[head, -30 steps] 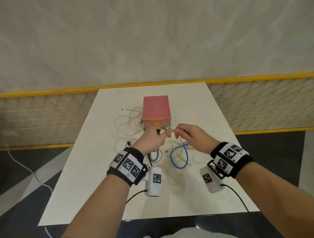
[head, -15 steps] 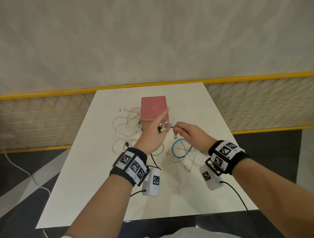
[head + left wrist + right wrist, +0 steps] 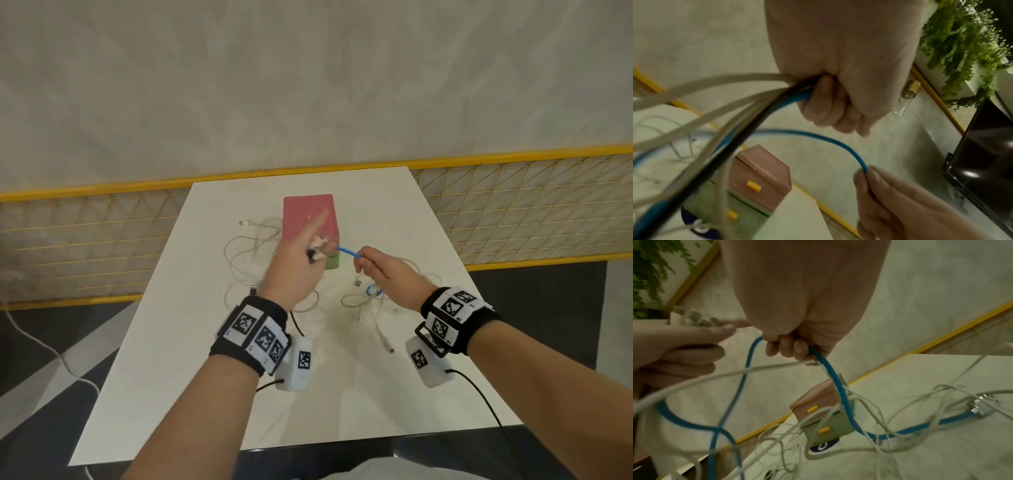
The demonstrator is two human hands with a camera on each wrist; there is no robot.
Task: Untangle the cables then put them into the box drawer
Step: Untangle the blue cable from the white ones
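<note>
My left hand (image 3: 301, 263) is raised above the white table (image 3: 205, 359) in front of the pink and green box (image 3: 310, 219). It grips a bundle of cables (image 3: 748, 104), white, black and blue, with their plugs sticking out past the fingers and the index finger stretched out. My right hand (image 3: 376, 270) pinches the blue cable (image 3: 347, 253) just right of the left hand. In the right wrist view the blue cable (image 3: 840, 395) runs down among white cables to a metal plug (image 3: 980, 405). Both yellow-handled drawers of the box (image 3: 818, 404) look closed.
Loose white cables (image 3: 246, 253) lie left of the box and more white cables (image 3: 373, 318) lie on the table under my right hand. A yellow mesh railing (image 3: 513, 212) runs behind the table. Potted greenery (image 3: 962, 45) stands off to the side.
Both hands have risen and moved apart a little. A short stretch of blue cable now shows taut between them, and the blue loop on the table has shrunk.
</note>
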